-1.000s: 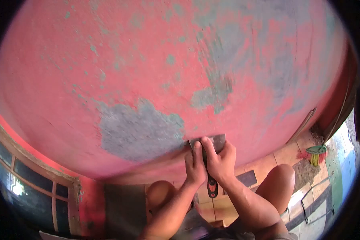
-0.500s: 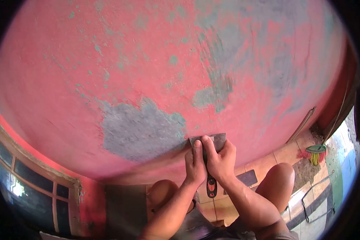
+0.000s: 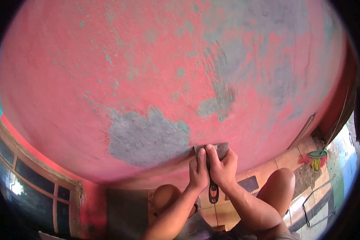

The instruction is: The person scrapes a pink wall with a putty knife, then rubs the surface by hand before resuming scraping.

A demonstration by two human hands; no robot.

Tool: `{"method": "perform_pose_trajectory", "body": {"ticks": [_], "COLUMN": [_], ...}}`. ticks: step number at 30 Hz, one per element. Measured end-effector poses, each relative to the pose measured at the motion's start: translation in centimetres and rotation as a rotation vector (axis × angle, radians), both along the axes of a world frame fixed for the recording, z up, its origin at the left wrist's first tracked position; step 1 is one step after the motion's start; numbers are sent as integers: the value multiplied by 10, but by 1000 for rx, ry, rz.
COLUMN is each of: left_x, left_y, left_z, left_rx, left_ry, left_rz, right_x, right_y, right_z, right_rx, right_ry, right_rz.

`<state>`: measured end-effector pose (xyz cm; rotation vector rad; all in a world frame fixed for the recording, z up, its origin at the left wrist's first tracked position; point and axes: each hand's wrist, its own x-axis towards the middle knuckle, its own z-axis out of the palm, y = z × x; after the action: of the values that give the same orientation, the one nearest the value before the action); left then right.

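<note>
Both hands grip one scraper with a wide metal blade and a black and red handle. My left hand is closed on its left side, the thumb laid along the blade. My right hand wraps the right side, its thumb also pressed on the metal. The blade's upper edge meets the pink wall, just right of a bare grey patch with a greenish rim. Fingers behind the blade are hidden.
A broom with red and yellow bristles leans at the right. Near my right knee a dark flat rectangle lies on the tiled floor. Thin strips lean on the wall. At lower left is a framed window.
The view has tilted slightly, so the wall sits a little lower and further right in it. Both hands keep their grip on the scraper, its blade still against the wall.
</note>
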<state>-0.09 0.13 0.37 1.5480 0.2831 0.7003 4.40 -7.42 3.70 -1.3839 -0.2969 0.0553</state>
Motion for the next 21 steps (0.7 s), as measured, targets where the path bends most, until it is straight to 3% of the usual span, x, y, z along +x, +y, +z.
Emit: {"method": "perform_pose_trajectory", "body": {"ticks": [8, 16, 19, 21], "left_x": [0, 0, 1, 0], "left_y": [-2, 3, 8, 7], "left_z": [9, 8, 1, 1], "left_rx": [-96, -59, 160, 66], "left_ry": [5, -38, -28, -37], "left_rz": [-33, -50, 71, 52], "right_x": [0, 1, 0, 1], "right_y": [-3, 1, 2, 0], "right_z": [3, 7, 9, 6], "right_rx": [-51, -62, 26, 36], "right_ry": [10, -26, -36, -88], "right_rz": [-20, -25, 14, 52]}}
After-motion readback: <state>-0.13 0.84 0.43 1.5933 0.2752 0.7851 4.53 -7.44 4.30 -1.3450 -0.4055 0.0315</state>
